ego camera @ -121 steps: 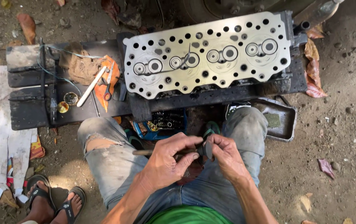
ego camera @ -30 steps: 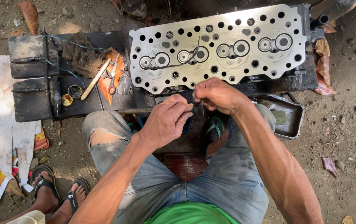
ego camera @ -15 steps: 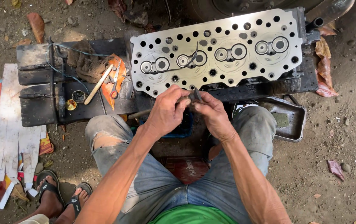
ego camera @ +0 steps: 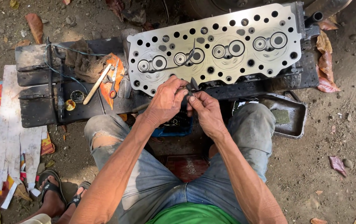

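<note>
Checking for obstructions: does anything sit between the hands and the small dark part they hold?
Nothing visible does. The left hand and right hand both pinch the small dark metal part directly, just at the near edge of the grey perforated metal cylinder head.

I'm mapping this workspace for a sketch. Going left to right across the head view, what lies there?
White plank → brown rag → orange-handled pliers → left hand → right hand → metal tray → dry leaves.

A small dark valve part (ego camera: 193,84) is pinched between the left hand (ego camera: 166,101) and right hand (ego camera: 205,111) at the near edge of a grey cylinder head (ego camera: 215,45), which is propped on dark wooden planks (ego camera: 41,89) over bare dirt.
</note>
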